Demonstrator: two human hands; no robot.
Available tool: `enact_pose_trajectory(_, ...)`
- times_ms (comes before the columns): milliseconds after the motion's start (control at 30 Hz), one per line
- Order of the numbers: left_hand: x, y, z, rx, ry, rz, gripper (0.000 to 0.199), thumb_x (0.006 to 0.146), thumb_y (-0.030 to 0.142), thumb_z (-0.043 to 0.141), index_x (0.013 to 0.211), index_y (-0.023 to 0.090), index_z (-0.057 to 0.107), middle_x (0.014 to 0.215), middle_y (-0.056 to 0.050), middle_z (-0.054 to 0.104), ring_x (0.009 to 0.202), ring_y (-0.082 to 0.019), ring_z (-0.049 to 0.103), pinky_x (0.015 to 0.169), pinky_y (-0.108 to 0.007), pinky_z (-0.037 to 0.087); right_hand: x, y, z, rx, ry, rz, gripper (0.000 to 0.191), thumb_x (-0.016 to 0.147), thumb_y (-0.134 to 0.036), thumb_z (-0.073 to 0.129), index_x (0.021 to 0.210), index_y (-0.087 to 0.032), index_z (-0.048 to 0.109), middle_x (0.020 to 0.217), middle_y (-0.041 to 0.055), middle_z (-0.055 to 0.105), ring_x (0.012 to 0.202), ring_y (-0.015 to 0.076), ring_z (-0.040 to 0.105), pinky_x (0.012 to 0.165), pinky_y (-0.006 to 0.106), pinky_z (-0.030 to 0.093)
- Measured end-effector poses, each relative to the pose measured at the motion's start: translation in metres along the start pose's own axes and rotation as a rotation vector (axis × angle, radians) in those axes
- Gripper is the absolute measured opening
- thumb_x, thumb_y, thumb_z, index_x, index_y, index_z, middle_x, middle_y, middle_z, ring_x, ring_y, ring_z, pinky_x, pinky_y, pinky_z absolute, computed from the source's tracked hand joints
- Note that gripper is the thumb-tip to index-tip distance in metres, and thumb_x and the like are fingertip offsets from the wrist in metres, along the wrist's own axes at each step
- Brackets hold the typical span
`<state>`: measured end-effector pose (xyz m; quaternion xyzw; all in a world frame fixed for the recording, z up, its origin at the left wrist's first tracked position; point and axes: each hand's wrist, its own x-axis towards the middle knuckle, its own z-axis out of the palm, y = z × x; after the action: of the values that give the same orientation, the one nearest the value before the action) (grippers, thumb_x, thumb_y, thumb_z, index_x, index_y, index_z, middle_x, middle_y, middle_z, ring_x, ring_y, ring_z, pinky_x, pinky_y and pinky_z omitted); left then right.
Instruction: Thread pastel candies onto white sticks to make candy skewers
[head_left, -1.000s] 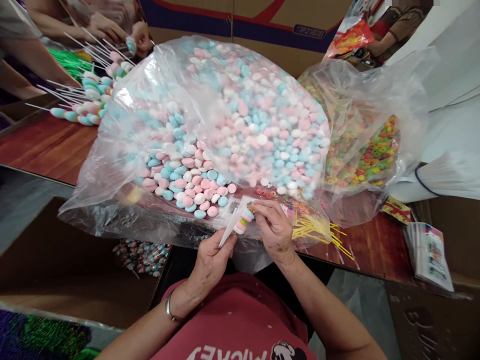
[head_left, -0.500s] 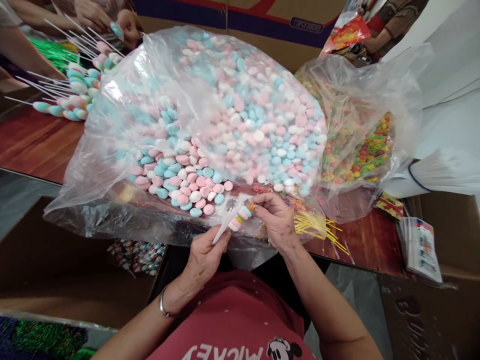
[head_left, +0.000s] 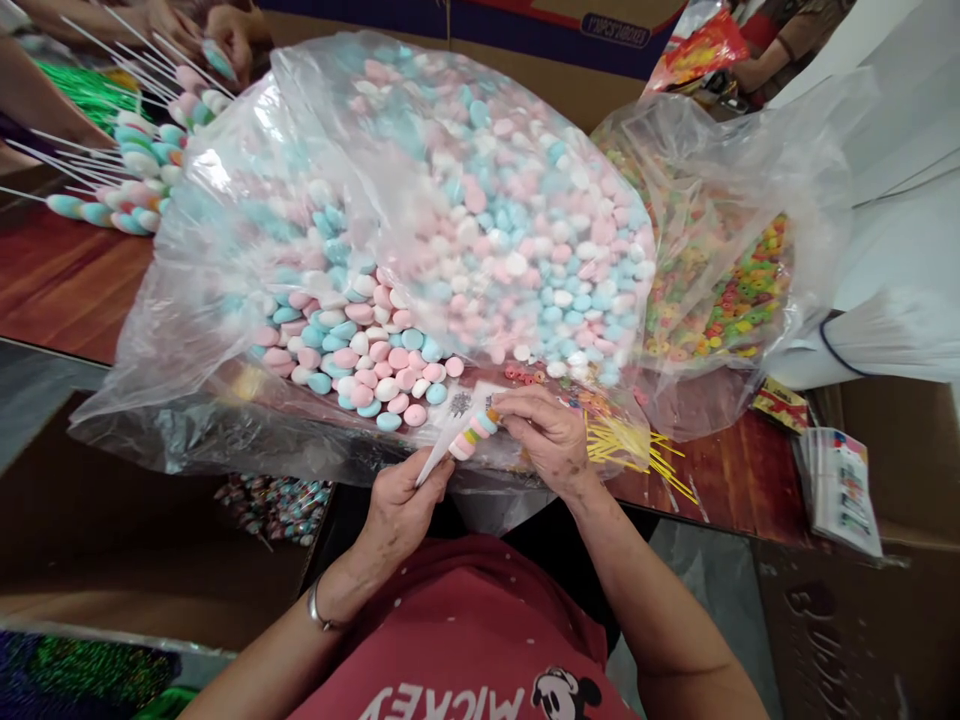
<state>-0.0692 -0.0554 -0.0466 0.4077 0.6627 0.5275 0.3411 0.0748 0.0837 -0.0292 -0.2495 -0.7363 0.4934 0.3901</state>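
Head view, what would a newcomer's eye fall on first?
Likely the big clear bag of pink, white and blue sweets on the table. Just in front, the left hand holds a white wrapper, with the right hand at a short row of sweets. To the picture's right, a smaller bag holds bright rings.

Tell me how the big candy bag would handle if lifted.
The bag would probably sag and change shape, since its thin plastic is creased and slack. It is likely heavy, judging by how many candies fill it. Some might spill or roll, as those near the front look loose and rounded.
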Motion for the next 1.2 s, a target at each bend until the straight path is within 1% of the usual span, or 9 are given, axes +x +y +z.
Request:
enact_pose_trajectory(167,-0.002,0.000,0.001,-0.039,0.014,-0.010,0.032,0.082,0.027,0.055,0.053,0.018,0.048,0.048,0.004,0.044,0.045,-0.009,0.039,0.045,-0.021,0.032,-0.002,0.001,0.002,0.027,-0.013,0.068,0.013,0.084,-0.024,0.067,0.091,-0.027,0.077,0.089,0.0031,0.073,0.085,0.0166,0.065,0.076,0.031,0.055)
enact_pose_trajectory(300,-0.002,-0.001,0.003,-0.061,0.021,-0.023,0.030,0.084,0.028,0.056,0.056,0.018,0.050,0.049,0.004,0.044,0.046,-0.009,0.039,0.046,-0.022,0.033,-0.010,0.004,0.010,0.037,0.098,0.087,0.013,0.085,-0.027,0.066,0.093,-0.028,0.077,0.091,0.0022,0.074,0.087,0.0164,0.066,0.079,0.031,0.055)
enact_pose_trajectory(400,-0.001,-0.002,0.004,-0.058,0.013,-0.021,0.030,0.085,0.031,0.057,0.058,0.018,0.053,0.051,0.003,0.045,0.048,-0.009,0.040,0.047,-0.022,0.034,-0.013,0.006,0.012,0.073,0.215,0.157,0.017,0.088,-0.031,0.061,0.098,-0.028,0.075,0.093,0.0014,0.074,0.086,0.0161,0.067,0.080,0.032,0.056)
enact_pose_trajectory(500,0.000,-0.004,0.002,-0.036,0.002,-0.010,0.031,0.086,0.032,0.057,0.058,0.018,0.053,0.051,0.003,0.046,0.048,-0.009,0.040,0.047,-0.021,0.034,-0.012,0.005,0.009,0.098,0.183,0.195,0.016,0.087,-0.031,0.061,0.094,-0.025,0.074,0.088,0.0012,0.073,0.080,0.0151,0.067,0.075,0.030,0.056)
enact_pose_trajectory(633,-0.001,-0.008,-0.002,-0.007,-0.009,0.004,0.032,0.086,0.032,0.056,0.057,0.018,0.053,0.049,0.004,0.045,0.046,-0.009,0.039,0.045,-0.021,0.033,-0.006,0.000,0.003,0.000,0.064,0.113,0.014,0.086,-0.024,0.061,0.095,-0.023,0.072,0.090,0.0022,0.072,0.083,0.0148,0.067,0.076,0.029,0.055)
enact_pose_trajectory(800,-0.002,-0.011,-0.005,0.005,0.002,-0.013,0.032,0.086,0.033,0.057,0.058,0.018,0.054,0.049,0.003,0.046,0.046,-0.009,0.040,0.046,-0.022,0.034,-0.004,-0.002,0.002,-0.190,0.041,-0.124,0.021,0.088,-0.019,0.057,0.102,-0.026,0.070,0.099,0.0042,0.073,0.094,0.0173,0.067,0.085,0.034,0.054)
enact_pose_trajectory(900,-0.002,-0.012,-0.004,0.006,0.008,-0.029,0.031,0.085,0.035,0.058,0.059,0.018,0.056,0.050,0.003,0.047,0.047,-0.010,0.041,0.046,-0.022,0.035,-0.005,-0.002,0.002,-0.209,0.008,-0.130,0.020,0.088,-0.022,0.058,0.102,-0.026,0.070,0.101,0.0049,0.073,0.095,0.0181,0.067,0.085,0.035,0.054)
enact_pose_trajectory(1000,-0.002,-0.011,-0.003,0.004,0.001,-0.022,0.031,0.085,0.034,0.058,0.059,0.018,0.056,0.049,0.003,0.047,0.046,-0.010,0.041,0.047,-0.022,0.035,-0.006,0.000,0.004,-0.125,0.012,-0.045,0.015,0.085,-0.025,0.062,0.097,-0.025,0.072,0.097,0.0048,0.074,0.092,0.0177,0.067,0.085,0.034,0.055)
enact_pose_trajectory(1200,0.000,-0.010,-0.002,-0.008,-0.002,0.012,0.030,0.085,0.031,0.057,0.058,0.018,0.055,0.049,0.004,0.046,0.046,-0.009,0.041,0.046,-0.021,0.035,-0.006,0.004,0.013,0.309,0.210,0.339,0.016,0.072,-0.034,0.076,0.083,-0.022,0.072,0.079,0.0005,0.073,0.071,0.0141,0.066,0.067,0.028,0.056)
